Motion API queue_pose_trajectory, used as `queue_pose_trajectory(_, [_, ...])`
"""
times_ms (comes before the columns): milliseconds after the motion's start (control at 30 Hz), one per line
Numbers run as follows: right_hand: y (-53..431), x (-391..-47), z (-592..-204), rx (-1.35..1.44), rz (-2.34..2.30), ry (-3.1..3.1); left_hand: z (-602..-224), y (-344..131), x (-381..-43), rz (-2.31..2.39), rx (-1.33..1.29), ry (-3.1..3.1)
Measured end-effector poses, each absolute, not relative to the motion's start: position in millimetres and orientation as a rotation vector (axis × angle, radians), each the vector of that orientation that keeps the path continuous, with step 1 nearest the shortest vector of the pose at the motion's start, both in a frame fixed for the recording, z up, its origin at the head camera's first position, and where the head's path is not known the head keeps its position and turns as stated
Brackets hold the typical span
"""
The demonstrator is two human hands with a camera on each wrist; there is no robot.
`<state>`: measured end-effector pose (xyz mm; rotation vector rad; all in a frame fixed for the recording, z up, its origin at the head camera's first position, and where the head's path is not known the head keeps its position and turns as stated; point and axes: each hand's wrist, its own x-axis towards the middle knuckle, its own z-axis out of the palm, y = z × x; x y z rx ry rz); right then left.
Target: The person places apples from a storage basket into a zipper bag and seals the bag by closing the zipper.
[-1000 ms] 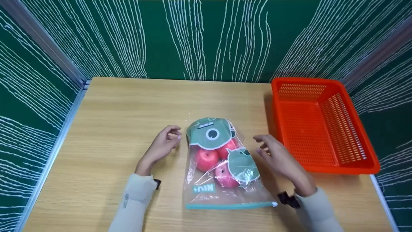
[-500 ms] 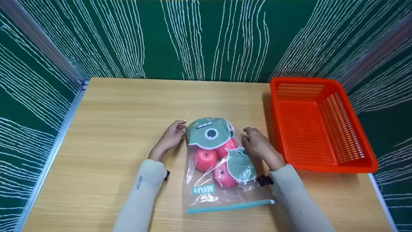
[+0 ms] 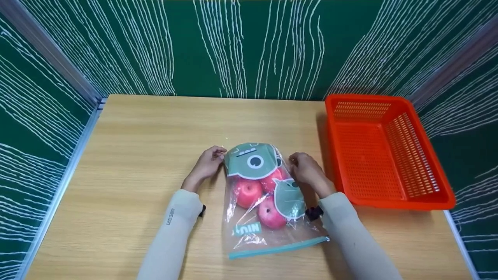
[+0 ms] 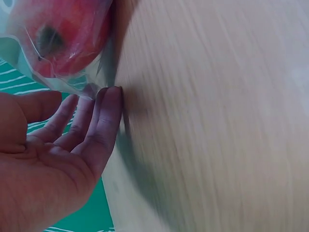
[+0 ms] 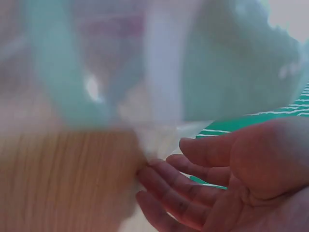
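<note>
A clear plastic zip bag (image 3: 241, 217) with green cartoon prints and a teal zip strip lies on the wooden table, holding several red apples (image 3: 249, 193). At the bag's far left edge, my left hand (image 3: 206, 163) has its fingers loosely bent. In the left wrist view, its fingertips (image 4: 113, 94) touch the plastic near an apple (image 4: 72, 38), and the thumb stands apart from them. My right hand (image 3: 307, 171) is at the far right edge of the bag. The right wrist view shows its fingers (image 5: 178, 198) gently bent at the plastic's lower edge, with the thumb separate.
An orange-red plastic basket (image 3: 367, 163) with slotted sides stands on the table (image 3: 163, 128) to the right, close to my right hand. Dark green panels (image 3: 288, 46) with white wavy lines rise behind the table and along both sides.
Both hands have moved inward to the bag's edges, the right one travelling farther leftward. The bag's zip end has tilted slightly, its left corner now nearer to me.
</note>
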<state>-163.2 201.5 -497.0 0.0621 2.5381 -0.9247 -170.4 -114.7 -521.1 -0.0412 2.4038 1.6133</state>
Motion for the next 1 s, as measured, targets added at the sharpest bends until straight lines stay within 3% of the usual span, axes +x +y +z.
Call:
queue_pose_trajectory(333, [201, -169, -498, 0.147, -1.008, 2.564, -521, -113, -175, 1.833, -0.1, 2.305])
queue_pose_trajectory(1000, [195, -185, -460, 0.138, -1.174, 2.661, -501, -112, -197, 2.029, -0.127, 2.473])
